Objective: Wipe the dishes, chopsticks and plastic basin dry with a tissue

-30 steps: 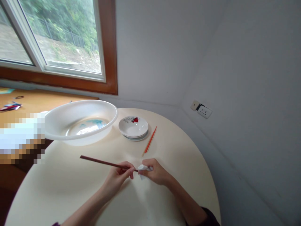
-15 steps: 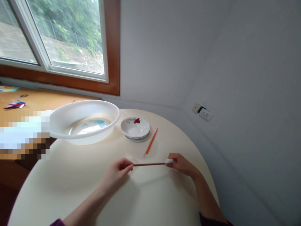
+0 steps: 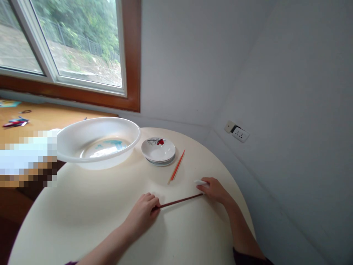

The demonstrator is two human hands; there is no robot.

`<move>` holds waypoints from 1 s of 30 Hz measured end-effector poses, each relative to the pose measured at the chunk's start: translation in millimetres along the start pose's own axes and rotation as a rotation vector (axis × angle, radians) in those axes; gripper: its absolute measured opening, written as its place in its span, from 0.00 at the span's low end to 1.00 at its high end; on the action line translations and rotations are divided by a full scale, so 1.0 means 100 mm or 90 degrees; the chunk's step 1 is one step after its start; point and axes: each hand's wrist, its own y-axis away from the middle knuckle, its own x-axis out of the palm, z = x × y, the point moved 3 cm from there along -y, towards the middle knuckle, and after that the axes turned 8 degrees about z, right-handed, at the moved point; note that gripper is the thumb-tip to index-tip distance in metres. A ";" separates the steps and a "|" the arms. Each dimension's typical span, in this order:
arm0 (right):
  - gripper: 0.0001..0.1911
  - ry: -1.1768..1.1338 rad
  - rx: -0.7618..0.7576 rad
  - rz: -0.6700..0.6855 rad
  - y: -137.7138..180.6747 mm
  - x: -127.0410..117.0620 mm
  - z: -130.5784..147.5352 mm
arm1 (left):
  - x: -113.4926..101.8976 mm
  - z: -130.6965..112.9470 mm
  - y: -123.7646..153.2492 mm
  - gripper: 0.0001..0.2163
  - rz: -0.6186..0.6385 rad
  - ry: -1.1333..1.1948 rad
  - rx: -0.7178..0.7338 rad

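Note:
My left hand (image 3: 146,209) is closed round one end of a dark reddish-brown chopstick (image 3: 180,200), low over the table. The chopstick slants up to the right, and its far tip meets my right hand (image 3: 213,189). Between the fingers of my right hand is a small folded white piece (image 3: 200,182), like tissue or cloth. It now sits above the chopstick's tip; whether it touches the stick, I cannot tell. Beyond my hands lie orange and pale chopsticks (image 3: 178,165) side by side, next to stacked white dishes (image 3: 162,152) with a red flower pattern.
A large translucent plastic basin (image 3: 132,141) stands at the back left of the round cream table (image 3: 82,221). Behind it is a wooden desk (image 3: 55,110) with pens (image 3: 16,122). A wall socket (image 3: 240,134) is on the right, and a window occupies the upper left.
My left hand has turned palm down and moved slightly nearer to me, so the chopstick now slants. The white piece no longer surrounds the chopstick's right end; it has lifted above it.

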 end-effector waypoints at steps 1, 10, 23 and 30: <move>0.12 0.004 0.002 -0.052 -0.02 0.00 0.00 | 0.02 0.00 0.00 0.08 0.006 0.001 0.002; 0.14 0.108 -0.120 -0.175 -0.32 0.49 0.58 | 0.04 -0.03 0.02 0.07 0.045 0.026 0.001; 0.16 0.157 -0.190 -0.128 -0.37 0.74 0.76 | 0.03 0.02 0.02 0.07 0.028 0.114 -0.017; 0.14 0.121 -0.228 -0.111 -0.33 0.75 0.80 | 0.05 0.05 0.00 0.06 -0.004 0.140 -0.010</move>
